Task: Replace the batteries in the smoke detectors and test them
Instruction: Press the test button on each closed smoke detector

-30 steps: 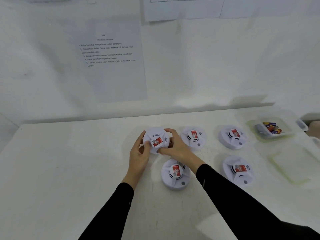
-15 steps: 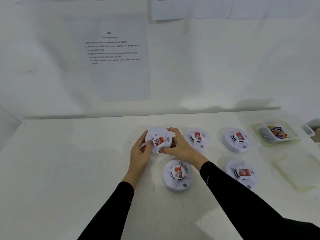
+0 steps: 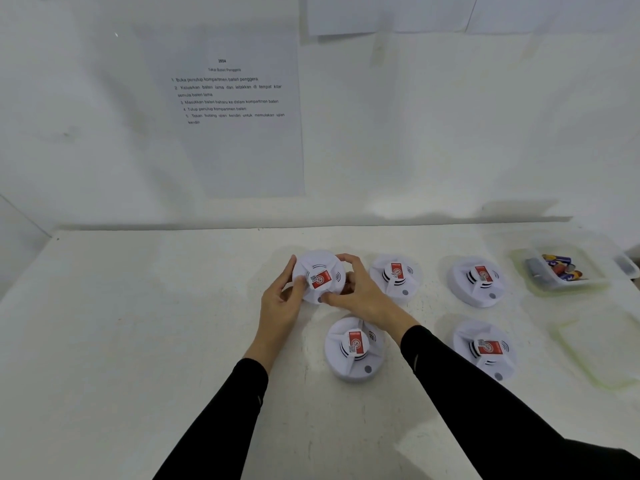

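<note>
A round white smoke detector (image 3: 317, 271) with a red label is held tilted above the white table (image 3: 138, 341). My left hand (image 3: 278, 303) grips its left rim. My right hand (image 3: 360, 292) grips its right and lower rim, thumb near the grey button. Several more white detectors lie face up on the table: one to the right (image 3: 394, 277), one further right (image 3: 476, 280), one in front (image 3: 353, 348) and one at the front right (image 3: 485, 349). A clear tub (image 3: 533, 285) at the far right holds several batteries (image 3: 559, 266).
A clear lid or tray (image 3: 602, 348) lies flat at the right edge of the table. A printed instruction sheet (image 3: 235, 105) hangs on the white wall behind. Another clear container (image 3: 627, 266) shows at the right edge of the view.
The held detector has turned a little in my hands, its red label now angled more to the right. Both hands stay at the same spot.
</note>
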The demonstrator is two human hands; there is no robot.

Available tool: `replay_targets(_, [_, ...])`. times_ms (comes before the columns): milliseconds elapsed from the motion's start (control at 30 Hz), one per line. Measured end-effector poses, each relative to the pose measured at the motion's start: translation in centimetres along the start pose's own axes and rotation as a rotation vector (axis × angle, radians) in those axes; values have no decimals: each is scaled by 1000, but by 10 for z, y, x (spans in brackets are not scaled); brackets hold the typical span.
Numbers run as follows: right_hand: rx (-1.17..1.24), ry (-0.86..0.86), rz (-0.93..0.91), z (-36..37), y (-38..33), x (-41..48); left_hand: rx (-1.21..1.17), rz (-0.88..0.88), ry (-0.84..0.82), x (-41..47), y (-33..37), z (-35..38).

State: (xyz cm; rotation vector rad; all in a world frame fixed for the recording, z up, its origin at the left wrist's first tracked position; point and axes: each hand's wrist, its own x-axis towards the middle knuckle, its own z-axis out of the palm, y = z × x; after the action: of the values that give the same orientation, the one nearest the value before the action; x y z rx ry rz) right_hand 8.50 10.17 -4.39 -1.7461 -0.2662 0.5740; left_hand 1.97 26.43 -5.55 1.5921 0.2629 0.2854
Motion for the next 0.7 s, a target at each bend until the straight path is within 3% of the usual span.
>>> replay_targets(467, [19, -9, -17, 1, -1, -3, -71, -6, 4, 0, -2, -1])
replay_targets(700, [141, -16, 83, -3, -8, -2, -51, 9, 27, 0, -2, -2])
